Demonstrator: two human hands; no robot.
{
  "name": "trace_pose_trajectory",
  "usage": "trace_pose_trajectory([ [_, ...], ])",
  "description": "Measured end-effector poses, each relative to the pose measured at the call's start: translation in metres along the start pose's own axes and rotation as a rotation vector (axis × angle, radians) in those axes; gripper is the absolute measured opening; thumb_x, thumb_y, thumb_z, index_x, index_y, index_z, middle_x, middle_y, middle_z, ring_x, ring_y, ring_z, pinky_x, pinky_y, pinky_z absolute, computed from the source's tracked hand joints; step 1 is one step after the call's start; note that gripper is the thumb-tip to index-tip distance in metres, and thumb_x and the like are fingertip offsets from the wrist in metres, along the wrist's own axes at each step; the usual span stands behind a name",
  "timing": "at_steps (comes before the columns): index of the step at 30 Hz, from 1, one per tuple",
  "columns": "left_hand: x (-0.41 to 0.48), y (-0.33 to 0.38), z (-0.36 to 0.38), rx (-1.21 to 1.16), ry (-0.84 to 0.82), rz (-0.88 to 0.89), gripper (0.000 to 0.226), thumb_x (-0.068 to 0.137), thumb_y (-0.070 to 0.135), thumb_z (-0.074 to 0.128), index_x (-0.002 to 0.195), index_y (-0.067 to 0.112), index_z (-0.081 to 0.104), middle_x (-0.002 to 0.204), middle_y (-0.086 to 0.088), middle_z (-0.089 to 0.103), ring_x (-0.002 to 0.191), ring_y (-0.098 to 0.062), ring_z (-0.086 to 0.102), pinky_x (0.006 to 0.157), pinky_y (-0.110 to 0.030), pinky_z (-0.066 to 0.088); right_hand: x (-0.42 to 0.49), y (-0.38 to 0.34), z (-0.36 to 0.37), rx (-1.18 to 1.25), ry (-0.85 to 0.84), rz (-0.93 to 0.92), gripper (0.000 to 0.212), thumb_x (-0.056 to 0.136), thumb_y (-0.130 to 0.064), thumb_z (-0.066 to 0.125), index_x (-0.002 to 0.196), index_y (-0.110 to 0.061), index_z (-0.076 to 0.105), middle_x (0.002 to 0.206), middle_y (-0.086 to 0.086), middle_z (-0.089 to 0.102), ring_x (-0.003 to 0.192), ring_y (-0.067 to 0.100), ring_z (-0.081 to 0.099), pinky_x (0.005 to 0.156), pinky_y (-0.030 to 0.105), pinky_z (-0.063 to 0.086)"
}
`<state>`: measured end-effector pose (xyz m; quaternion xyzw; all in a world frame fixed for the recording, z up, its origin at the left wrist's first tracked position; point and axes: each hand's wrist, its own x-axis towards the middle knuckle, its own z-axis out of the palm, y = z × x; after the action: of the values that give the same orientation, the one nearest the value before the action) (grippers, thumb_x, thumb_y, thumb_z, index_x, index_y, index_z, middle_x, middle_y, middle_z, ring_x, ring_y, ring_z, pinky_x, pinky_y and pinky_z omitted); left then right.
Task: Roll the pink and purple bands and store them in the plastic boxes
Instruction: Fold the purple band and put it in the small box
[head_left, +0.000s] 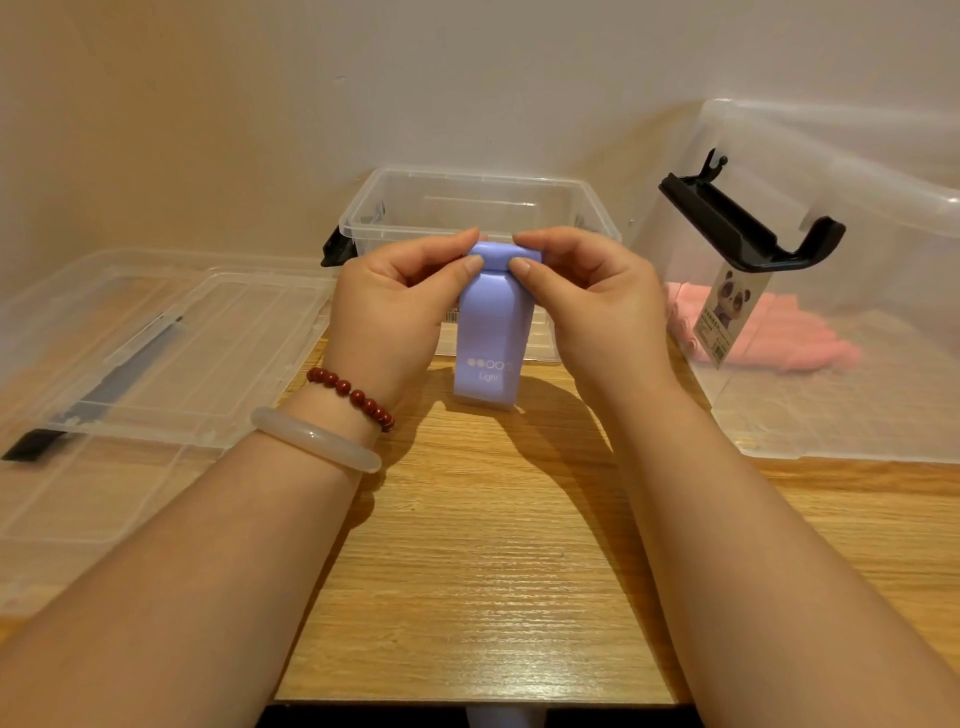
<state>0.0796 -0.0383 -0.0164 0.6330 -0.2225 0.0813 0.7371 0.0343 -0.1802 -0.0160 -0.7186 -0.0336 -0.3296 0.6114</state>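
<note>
The plastic box blurs the pink bands.

A red bead bracelet and a pale bangle sit side by side above the wooden table; a plain wall rises behind its far edge.

The purple band looks like smooth, matt rubber. My desk is pale wood with fine grain. The small box and big box are clear, glossy plastic, and the latch is matt black plastic. My bangle is milky and polished, and my beads are glossy red.
</note>
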Motion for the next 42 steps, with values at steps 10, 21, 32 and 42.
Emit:
trace_pose_trajectory([
  [10, 0.0007, -0.0003, -0.0005, -0.012, -0.009, -0.024, 0.021, 0.085, 0.001, 0.069, 0.088, 0.022, 0.073, 0.081, 0.006, 0.074, 0.079, -0.012, 0.069, 0.069, -0.024, 0.053, -0.0016, -0.0019, -0.0010, -0.064, -0.023, -0.010, 0.025, 0.086, -0.008, 0.068, 0.088, -0.033, 0.069, 0.094, -0.003, 0.072, 0.091, 0.017, 0.068, 0.081, 0.032, 0.056],
  [21, -0.0019, 0.0024, -0.0005, 0.005, -0.071, -0.015, 0.028, 0.088, -0.003, 0.063, 0.099, 0.022, 0.067, 0.087, 0.006, 0.073, 0.077, -0.003, 0.067, 0.069, -0.019, 0.051, -0.0005, 0.0013, -0.0002, -0.080, -0.006, -0.005, 0.019, 0.084, -0.012, 0.072, 0.086, -0.031, 0.070, 0.084, -0.007, 0.071, 0.081, 0.011, 0.067, 0.077, 0.031, 0.056],
  [32, -0.0008, -0.0019, -0.0001, 0.026, 0.030, 0.000, 0.021, 0.088, 0.011, 0.068, 0.095, 0.031, 0.072, 0.096, 0.011, 0.073, 0.093, -0.009, 0.070, 0.081, -0.026, 0.056, -0.0002, 0.0005, 0.0007, -0.020, 0.008, 0.055, 0.025, 0.084, -0.013, 0.075, 0.106, -0.024, 0.069, 0.091, -0.005, 0.071, 0.088, 0.009, 0.069, 0.083, 0.028, 0.056],
  [42, -0.0018, 0.0001, -0.0018, 0.039, -0.029, 0.006, 0.023, 0.089, 0.013, 0.067, 0.102, 0.033, 0.069, 0.104, 0.013, 0.071, 0.100, -0.005, 0.067, 0.082, -0.022, 0.053, 0.0001, 0.0024, -0.0003, 0.004, 0.038, 0.070, 0.021, 0.087, -0.011, 0.072, 0.106, -0.018, 0.074, 0.099, -0.002, 0.076, 0.096, 0.014, 0.071, 0.091, 0.043, 0.057],
])
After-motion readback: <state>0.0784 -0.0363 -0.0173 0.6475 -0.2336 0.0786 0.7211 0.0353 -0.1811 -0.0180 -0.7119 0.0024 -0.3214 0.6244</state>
